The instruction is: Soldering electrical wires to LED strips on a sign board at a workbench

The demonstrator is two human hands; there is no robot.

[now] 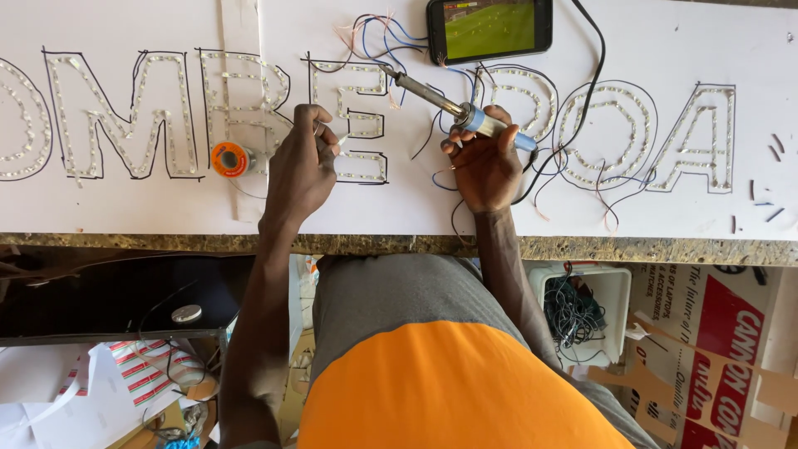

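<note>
My right hand (486, 162) grips a soldering iron (432, 96) by its blue handle, the metal tip pointing up-left toward the top of a letter outlined in small LED modules (353, 125) on a white board (125, 208). My left hand (301, 166) rests on the board with fingers pinched on something thin, possibly solder wire or a lead; it is too small to tell. An orange solder spool (230, 158) lies just left of that hand. Thin blue, red and black wires (378, 33) loop above the letter.
A phone (490, 29) showing a green field lies at the board's top edge. Other LED letters run left and right across the board. Below the stone counter edge (623, 248) sit a white bin of wires (582, 312), a printed carton (715, 349) and papers.
</note>
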